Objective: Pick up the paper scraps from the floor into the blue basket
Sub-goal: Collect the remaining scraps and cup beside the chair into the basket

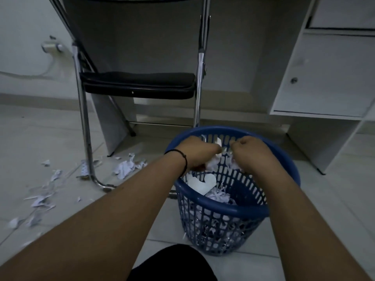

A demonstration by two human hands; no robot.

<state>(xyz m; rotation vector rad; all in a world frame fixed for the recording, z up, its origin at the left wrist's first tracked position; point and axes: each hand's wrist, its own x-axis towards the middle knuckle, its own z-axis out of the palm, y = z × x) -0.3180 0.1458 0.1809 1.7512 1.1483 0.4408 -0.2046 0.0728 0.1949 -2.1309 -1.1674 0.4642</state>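
The blue basket (pixel 221 209) stands on the tiled floor in front of me, with white paper scraps (pixel 203 184) lying inside it. Both my hands hover over its opening. My left hand (pixel 197 153) grips a bunch of white scraps (pixel 212 163). My right hand (pixel 250 153) is curled around more scraps (pixel 235 164) beside it. Loose paper scraps (pixel 125 167) lie on the floor to the left, under the chair, and several more scraps (pixel 43 196) trail toward the near left.
A folding chair (pixel 138 84) with a black seat and chrome legs stands behind the basket. A white desk cabinet (pixel 324 78) stands at the right. A wall socket with a cable (pixel 50 47) is at the far left. My dark-clothed knee (pixel 172 264) is at the bottom.
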